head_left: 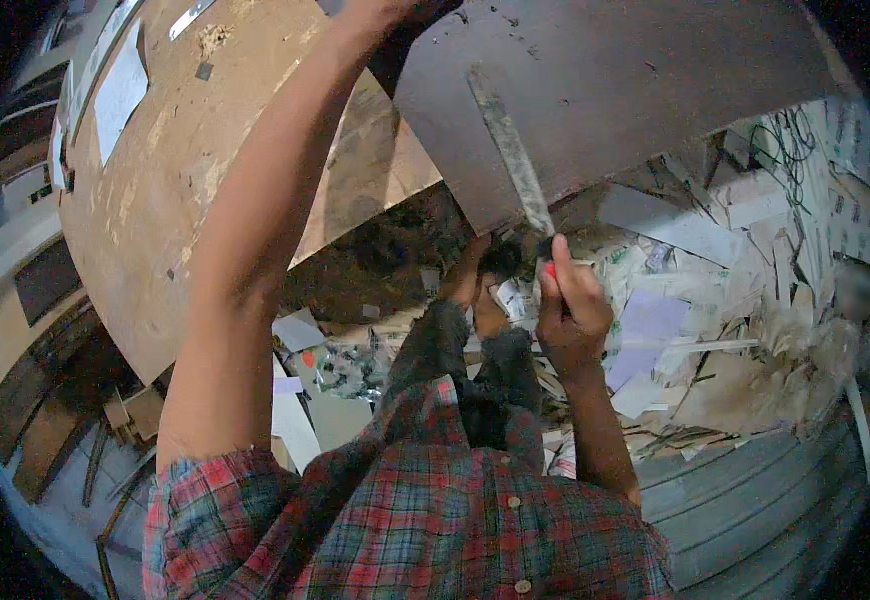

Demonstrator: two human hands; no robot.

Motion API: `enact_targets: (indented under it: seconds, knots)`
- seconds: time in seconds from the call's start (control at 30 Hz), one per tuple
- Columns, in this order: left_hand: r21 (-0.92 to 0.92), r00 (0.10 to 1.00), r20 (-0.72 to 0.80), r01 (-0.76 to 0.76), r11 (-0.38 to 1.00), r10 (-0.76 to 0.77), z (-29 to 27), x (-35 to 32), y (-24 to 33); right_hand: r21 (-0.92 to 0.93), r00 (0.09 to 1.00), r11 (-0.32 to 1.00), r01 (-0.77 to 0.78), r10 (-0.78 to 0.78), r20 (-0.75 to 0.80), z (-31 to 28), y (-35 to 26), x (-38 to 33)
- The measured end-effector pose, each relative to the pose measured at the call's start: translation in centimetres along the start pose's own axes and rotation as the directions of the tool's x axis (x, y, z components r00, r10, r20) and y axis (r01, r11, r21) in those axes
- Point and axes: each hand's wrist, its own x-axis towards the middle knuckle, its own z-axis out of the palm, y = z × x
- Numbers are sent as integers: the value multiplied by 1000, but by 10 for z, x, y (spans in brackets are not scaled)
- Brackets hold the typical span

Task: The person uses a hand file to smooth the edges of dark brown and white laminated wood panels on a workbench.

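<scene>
- The dark board (655,80) juts past the brown table (205,150), its near edge above strewn scraps (647,330).
- The right hand (572,300), just outside that edge, grips a long flat blade (510,145) by its handle; the blade reaches over the board, whose face spreads wide rightward.
- The left hand (395,8) is cut off above; its grip cannot be told.
- Blade straight, mottled grey; board flat, crumb-flecked; tabletop scuffed.

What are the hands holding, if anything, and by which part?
Right hand: a long, flat, greyish tool, by its near end. Left hand: mostly cut off above; its hold cannot be told.
</scene>
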Motion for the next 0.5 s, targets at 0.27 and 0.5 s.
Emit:
enact_targets:
  seconds: [0.27, 0.5]
  knots:
    - [-25, 999, 40, 28, 999, -27, -4, 5, 24, -104, 998, 992, -66, 64, -22, 4, 21, -41]
    - [-24, 998, -14, 54, 998, -54, -3, -3, 10, -90, 998, 995, -41, 37, -52, 11, 3, -22]
